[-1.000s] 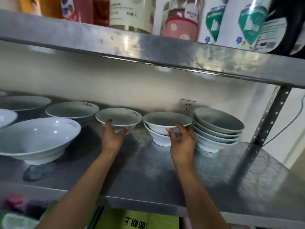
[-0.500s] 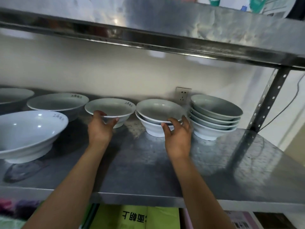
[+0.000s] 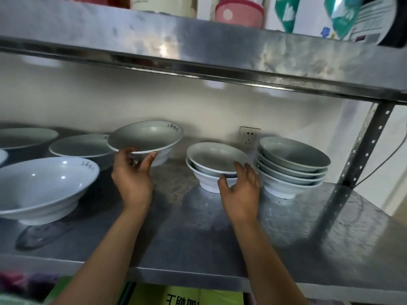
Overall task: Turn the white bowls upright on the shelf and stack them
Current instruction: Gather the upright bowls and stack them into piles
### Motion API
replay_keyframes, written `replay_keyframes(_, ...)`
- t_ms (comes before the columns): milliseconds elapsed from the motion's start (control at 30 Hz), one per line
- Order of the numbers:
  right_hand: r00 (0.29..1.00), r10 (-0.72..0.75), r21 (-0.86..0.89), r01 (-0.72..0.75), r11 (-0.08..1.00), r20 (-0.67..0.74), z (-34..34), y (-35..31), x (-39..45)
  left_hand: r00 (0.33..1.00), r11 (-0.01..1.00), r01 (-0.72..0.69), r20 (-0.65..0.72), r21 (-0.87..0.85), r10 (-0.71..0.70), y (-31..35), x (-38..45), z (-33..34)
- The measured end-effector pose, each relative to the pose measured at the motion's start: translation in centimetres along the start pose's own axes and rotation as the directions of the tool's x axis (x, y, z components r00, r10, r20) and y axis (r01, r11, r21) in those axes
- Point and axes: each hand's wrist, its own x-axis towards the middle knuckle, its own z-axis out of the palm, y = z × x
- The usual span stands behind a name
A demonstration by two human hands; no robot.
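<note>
Lifting a white bowl (image 3: 145, 139) clear of the shelf (image 3: 198, 238), left hand (image 3: 132, 175) pinches its rim; right hand (image 3: 241, 188), fingers relaxed, steadies the two-bowl stack (image 3: 214, 166). Best: centre it above, then lower level.

Steel shelving (image 3: 220, 245) against pale wall (image 3: 154, 100), 1 socket (image 3: 250, 136).
</note>
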Motion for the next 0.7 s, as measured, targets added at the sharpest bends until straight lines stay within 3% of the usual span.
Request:
replay_keyframes(100, 1.0, 0.03, 0.058, -0.029, 0.998, -0.01, -0.1, -0.6, -0.3, 0.997, 0.996, -0.061, -0.045, -0.064, 0.058, 1.8, -0.3, -0.4)
replay_keyframes(267, 0.968, -0.076, 0.088, 0.099, 0.991, -0.239, -0.8, -1.0, -0.5, 0.993, 0.978, -0.112, 0.002, -0.174, 0.115, 5.3, -0.7, 0.4)
replay_keyframes(433, 0.991, -0.062, 0.083, 0.072, 0.994, -0.123, -1.2, -0.8, -1.3, 0.991, 0.97, -0.035, 0.119, -0.24, 0.065, 8.3, -1.7, 2.9)
replay_keyframes(700, 0.991, -0.039, 0.124, 0.055, 0.991, -0.13, -1.8, -0.6, -1.5, 0.942, 0.986, 0.013, 0.332, -0.167, 0.044, 8.8, -3.6, 6.0)
